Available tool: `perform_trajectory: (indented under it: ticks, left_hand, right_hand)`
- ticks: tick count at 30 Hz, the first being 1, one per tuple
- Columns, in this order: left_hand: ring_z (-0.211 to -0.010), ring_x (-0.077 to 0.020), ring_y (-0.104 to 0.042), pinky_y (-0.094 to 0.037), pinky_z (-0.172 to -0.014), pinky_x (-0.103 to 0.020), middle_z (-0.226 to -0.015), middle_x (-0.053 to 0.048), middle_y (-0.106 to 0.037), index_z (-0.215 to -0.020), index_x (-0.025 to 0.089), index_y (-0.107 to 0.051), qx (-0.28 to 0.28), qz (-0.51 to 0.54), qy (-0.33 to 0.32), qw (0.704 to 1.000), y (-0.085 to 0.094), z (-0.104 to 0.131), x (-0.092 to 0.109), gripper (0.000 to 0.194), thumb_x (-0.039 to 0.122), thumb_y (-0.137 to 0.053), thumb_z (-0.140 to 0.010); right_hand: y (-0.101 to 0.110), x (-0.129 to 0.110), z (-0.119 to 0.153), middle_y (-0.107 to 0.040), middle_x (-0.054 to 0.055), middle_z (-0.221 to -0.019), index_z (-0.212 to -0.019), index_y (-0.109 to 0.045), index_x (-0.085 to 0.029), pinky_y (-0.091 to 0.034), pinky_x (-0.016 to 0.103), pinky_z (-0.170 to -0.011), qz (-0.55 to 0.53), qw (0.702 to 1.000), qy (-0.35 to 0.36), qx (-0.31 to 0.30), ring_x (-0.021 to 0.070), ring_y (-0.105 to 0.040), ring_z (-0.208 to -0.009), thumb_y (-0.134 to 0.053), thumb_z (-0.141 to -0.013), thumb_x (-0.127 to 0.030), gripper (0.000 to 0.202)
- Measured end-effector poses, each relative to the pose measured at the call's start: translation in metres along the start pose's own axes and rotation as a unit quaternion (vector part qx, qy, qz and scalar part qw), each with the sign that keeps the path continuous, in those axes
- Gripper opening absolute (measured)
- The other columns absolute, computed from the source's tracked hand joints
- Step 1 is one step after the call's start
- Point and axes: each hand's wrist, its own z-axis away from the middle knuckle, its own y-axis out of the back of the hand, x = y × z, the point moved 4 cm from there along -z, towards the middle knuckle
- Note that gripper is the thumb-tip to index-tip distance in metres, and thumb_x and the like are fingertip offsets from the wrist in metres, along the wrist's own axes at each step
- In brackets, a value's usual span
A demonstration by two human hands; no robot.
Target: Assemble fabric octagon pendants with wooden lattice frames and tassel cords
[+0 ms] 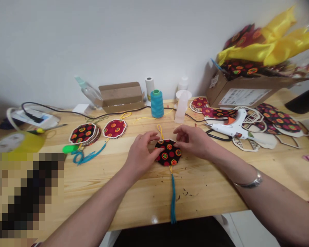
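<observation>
A black round fabric piece [168,154] with red and orange flower prints lies on the wooden table [98,187]. From its top rises a yellow loop [160,130], and a teal tassel [173,199] hangs from its lower edge toward the table front. My left hand [144,149] holds its left edge, thumb on the fabric and fingers curled behind. On the right edge, my right hand [192,140] pinches the piece between thumb and fingers.
Stacked fabric pieces [82,133] and a red one [115,129] lie left. Behind stand a teal thread spool [157,104] and an open cardboard box [122,97]. A white glue gun [234,127], lattice frames and a large carton [244,91] are at right.
</observation>
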Motion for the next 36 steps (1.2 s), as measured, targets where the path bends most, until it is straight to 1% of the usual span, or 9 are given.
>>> perform_trajectory:
  ticks: [5,12,23,36]
  left_hand:
    - [-0.1,-0.0216,-0.062,-0.046,-0.092,-0.038,-0.102,-0.004,-0.07,-0.115,0.021,-0.053,0.001,-0.005,0.007,1.0,-0.0019,-0.0011,0.0001,0.045,0.026,-0.069,-0.074]
    - [-0.098,-0.021,-0.063,-0.047,-0.09,-0.038,-0.101,-0.003,-0.07,-0.115,0.022,-0.052,-0.001,0.014,0.017,1.0,-0.0038,-0.0014,-0.0004,0.043,0.024,-0.067,-0.075]
    - [-0.098,-0.021,-0.063,-0.047,-0.089,-0.037,-0.1,-0.002,-0.071,-0.114,0.022,-0.053,0.001,-0.003,0.03,1.0,-0.0045,-0.0018,0.0009,0.041,0.023,-0.067,-0.075]
    - [-0.096,-0.0211,-0.064,-0.048,-0.088,-0.038,-0.101,-0.002,-0.07,-0.115,0.023,-0.052,-0.004,0.004,0.041,0.999,-0.0066,-0.0017,-0.0013,0.041,0.022,-0.065,-0.076]
  right_hand:
    - [-0.002,-0.0002,0.0004,-0.067,0.0,-0.078,-0.101,-0.059,-0.018,-0.041,0.025,-0.06,0.012,1.0,0.009,0.001,0.0111,-0.057,-0.063,-0.066,-0.073,-0.022,0.03]
    - [-0.0036,-0.0007,0.0002,-0.067,0.0,-0.076,-0.102,-0.058,-0.018,-0.039,0.025,-0.058,0.017,1.0,0.005,-0.003,0.0111,-0.057,-0.061,-0.064,-0.073,-0.02,0.029]
    - [-0.0042,-0.001,-0.0002,-0.067,-0.002,-0.075,-0.1,-0.06,-0.019,-0.039,0.025,-0.058,0.031,0.999,0.012,0.0,0.0112,-0.058,-0.063,-0.063,-0.073,-0.018,0.027]
    - [-0.0053,-0.0008,0.0012,-0.069,-0.001,-0.076,-0.099,-0.06,-0.02,-0.04,0.025,-0.06,0.038,0.999,0.016,0.011,0.0122,-0.06,-0.066,-0.061,-0.074,-0.016,0.026]
